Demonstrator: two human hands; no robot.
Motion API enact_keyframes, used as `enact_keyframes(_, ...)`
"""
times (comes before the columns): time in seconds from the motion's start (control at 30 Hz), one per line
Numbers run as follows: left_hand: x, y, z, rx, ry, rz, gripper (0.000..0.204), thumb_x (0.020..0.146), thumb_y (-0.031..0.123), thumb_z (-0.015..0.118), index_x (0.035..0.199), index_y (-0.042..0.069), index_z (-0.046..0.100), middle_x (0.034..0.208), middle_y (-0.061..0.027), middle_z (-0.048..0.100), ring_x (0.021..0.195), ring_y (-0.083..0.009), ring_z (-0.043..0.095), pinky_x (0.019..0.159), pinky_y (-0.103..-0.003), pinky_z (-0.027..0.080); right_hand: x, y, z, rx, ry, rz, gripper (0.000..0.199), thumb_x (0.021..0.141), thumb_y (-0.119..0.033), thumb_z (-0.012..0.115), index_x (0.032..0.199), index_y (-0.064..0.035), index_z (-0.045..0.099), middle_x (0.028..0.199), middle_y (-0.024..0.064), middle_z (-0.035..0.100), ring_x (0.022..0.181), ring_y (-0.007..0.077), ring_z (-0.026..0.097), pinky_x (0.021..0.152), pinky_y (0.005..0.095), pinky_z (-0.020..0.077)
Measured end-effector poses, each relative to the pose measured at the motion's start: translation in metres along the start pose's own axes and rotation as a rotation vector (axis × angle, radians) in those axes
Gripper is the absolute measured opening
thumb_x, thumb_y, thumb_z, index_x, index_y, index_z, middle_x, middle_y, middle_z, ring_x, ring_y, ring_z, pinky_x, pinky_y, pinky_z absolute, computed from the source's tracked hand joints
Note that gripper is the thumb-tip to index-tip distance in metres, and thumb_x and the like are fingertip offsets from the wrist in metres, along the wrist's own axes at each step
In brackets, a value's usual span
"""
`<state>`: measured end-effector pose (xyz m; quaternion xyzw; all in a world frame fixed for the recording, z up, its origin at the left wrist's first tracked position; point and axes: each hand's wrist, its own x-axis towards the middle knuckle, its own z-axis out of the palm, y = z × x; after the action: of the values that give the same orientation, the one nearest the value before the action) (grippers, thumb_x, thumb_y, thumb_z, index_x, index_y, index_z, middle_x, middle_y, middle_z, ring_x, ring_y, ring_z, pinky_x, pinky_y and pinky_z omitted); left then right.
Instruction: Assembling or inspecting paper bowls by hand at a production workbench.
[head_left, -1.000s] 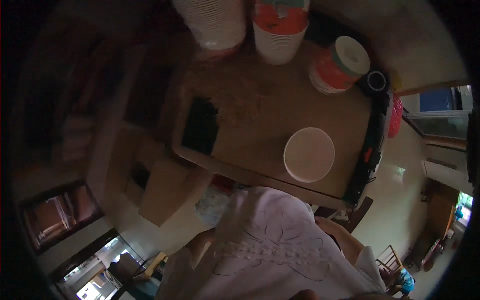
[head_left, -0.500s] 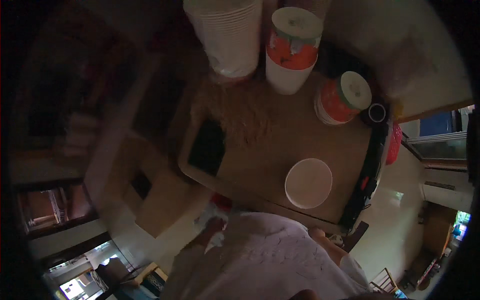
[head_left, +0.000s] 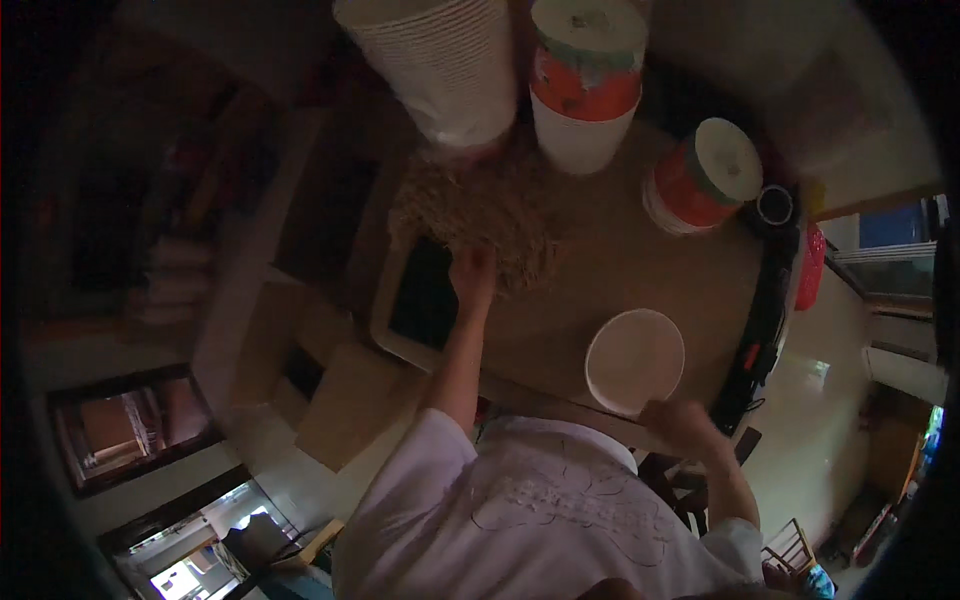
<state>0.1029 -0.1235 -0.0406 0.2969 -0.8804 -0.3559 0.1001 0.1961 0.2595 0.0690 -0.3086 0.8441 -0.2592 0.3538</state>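
My left hand reaches over the table to the near edge of a heap of brown shredded strands. Its fingers are dark against the heap, and whether they grip any strands does not show. Near the front edge of the table stands a round white paper tub, its mouth facing up. My right hand, smeared by motion, is at the tub's near right rim; its fingers cannot be made out.
A tall stack of white tubs rises behind the heap. Beside it stand red-and-white tubs stacked up, and another red-and-white tub leans at the right. A dark roll lies near the wall. Cardboard boxes stand left of the table.
My left hand has come up from beside my body to the strands. My right hand has risen from the table's front edge to the white tub. The view has shifted slightly.
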Motion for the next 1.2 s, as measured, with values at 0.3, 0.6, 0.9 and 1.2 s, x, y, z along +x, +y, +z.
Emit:
enact_keyframes(0.3,0.010,0.011,0.004,-0.386,-0.131,-0.251,0.040,0.077,0.033,0.060,0.103,0.003,0.057,0.093,-0.0105,0.062,0.082,-0.0187,0.058,0.075,-0.028,0.045,0.014,0.094,-0.019,1.487,0.728,0.342,0.010,0.074,-0.010,0.061,0.083,-0.0054,0.059,0.077,0.0059,0.061,0.072,0.0111,0.056,0.063,0.0259,0.0451)
enact_keyframes(0.6,-0.029,0.037,-0.032,-0.882,0.049,-0.063,0.019,0.080,0.022,0.059,0.091,0.006,0.057,0.082,-0.0036,0.060,0.073,-0.0118,0.055,0.066,-0.025,0.043,0.033,0.054,-0.027,0.215,0.798,0.419,0.008,0.075,-0.013,0.060,0.080,-0.0067,0.057,0.069,0.0100,0.060,0.065,0.0150,0.059,0.059,0.0280,0.0458)
enact_keyframes(0.9,-0.126,0.097,-0.084,-0.484,-0.238,0.109,0.021,0.082,0.024,0.059,0.086,0.004,0.055,0.068,0.0005,0.052,0.061,-0.0062,0.047,0.054,-0.023,0.041,0.041,0.027,0.017,1.515,0.723,0.027,0.023,0.087,-0.017,0.046,0.100,-0.0011,0.056,0.093,0.0057,0.058,0.084,0.0151,0.055,0.070,0.0295,0.0449)
enact_keyframes(1.2,-0.220,0.064,-0.059,-0.175,-0.846,0.299,0.013,0.076,0.015,0.060,0.084,0.006,0.061,0.074,-0.0103,0.061,0.066,-0.0202,0.059,0.061,-0.030,0.046,0.061,-0.049,0.024,1.570,0.338,0.115,0.027,0.090,-0.026,0.042,0.083,-0.0024,0.054,0.084,0.0055,0.055,0.072,0.0146,0.053,0.064,0.0279,0.0445)
